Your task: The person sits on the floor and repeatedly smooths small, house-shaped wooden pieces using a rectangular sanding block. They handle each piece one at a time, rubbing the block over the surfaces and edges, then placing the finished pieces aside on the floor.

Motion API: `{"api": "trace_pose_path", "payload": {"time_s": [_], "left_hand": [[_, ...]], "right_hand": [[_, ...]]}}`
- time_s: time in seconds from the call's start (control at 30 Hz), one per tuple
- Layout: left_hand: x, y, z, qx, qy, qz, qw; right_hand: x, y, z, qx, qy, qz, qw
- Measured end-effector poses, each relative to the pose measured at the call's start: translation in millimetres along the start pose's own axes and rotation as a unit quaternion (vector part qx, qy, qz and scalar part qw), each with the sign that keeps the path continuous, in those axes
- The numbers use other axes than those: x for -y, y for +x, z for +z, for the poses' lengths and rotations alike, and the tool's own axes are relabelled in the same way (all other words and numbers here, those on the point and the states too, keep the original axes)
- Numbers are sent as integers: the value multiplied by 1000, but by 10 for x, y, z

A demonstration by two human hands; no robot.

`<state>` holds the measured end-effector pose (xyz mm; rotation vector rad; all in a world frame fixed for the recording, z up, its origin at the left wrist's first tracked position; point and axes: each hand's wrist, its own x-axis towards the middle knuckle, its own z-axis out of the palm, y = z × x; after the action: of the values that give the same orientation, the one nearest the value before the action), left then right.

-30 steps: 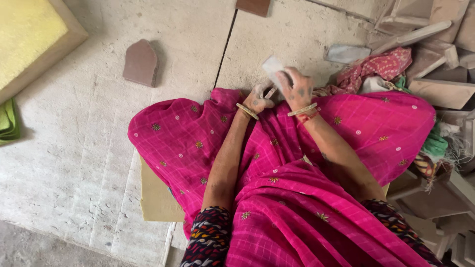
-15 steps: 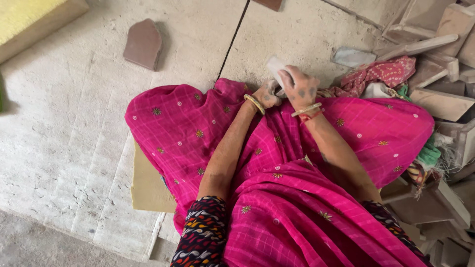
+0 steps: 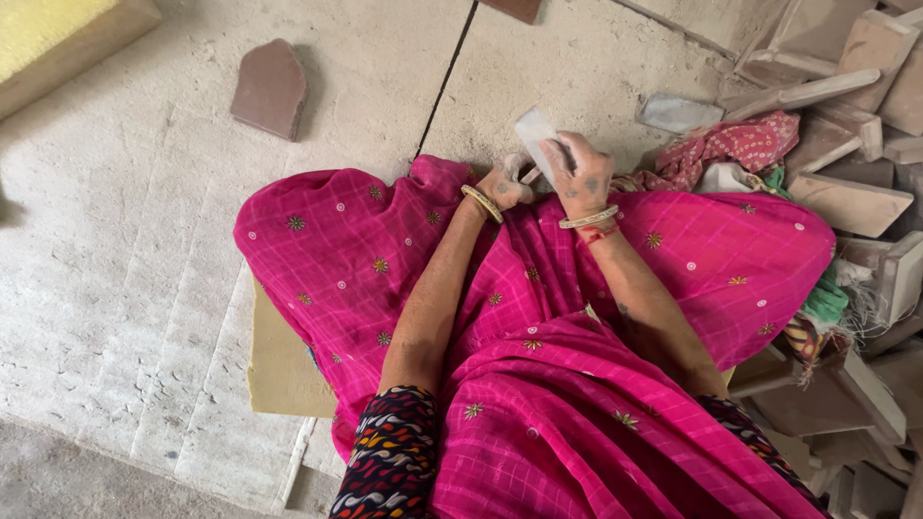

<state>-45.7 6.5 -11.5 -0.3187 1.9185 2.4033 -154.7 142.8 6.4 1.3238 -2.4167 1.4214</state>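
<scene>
Work in hand: I see both hands busy on one small pale flat stone piece [image 3: 535, 133], held out in front of the knees over the dusty stone floor [image 3: 144, 250].
Where the piece is: up off the floor, tilted, its upper end free and its lower end hidden in my right hand [image 3: 580, 176]; it lies just past the edge of the pink cloth [image 3: 385, 259] across the lap.
Progress: I judge the shaping or scraping of this piece to be under way; I cannot tell from here how much of its face is worked.
What looks done or waiting: a heap of cut stone blocks [image 3: 846, 192] lies at the right, and one arched reddish stone [image 3: 271, 88] lies well apart on the floor at upper left; I cannot say which are finished.
Right hand pose: wrist bent downward, fingers curled and clamped around the lower part of the piece, bangle at the wrist.
Left hand [image 3: 505, 185] pose: fist closed on a thin tool [image 3: 530, 174] whose tip meets the piece near its lower edge; forearm runs straight up from the lap.
Nearby: a patterned red rag [image 3: 731, 144] lies just beside the right hand, and a flat tan slab [image 3: 279, 365] pokes out from under the cloth.
</scene>
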Motion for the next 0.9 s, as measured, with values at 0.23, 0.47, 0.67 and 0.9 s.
{"api": "trace_pose_path", "payload": {"time_s": [0.23,0.47,0.67,0.9], "left_hand": [[16,-7,125,-44,-39,62,996],[130,120,363,-146,146,-46,977],[103,59,389,-210,78,50,973],[4,95,510,-225,144,22,963]], "right_hand": [[94,135,81,20,-70,21,997],[264,43,18,-28,-54,44,997],[84,274,123,-35,-44,91,994],[117,32,44,-2,-89,65,994]]}}
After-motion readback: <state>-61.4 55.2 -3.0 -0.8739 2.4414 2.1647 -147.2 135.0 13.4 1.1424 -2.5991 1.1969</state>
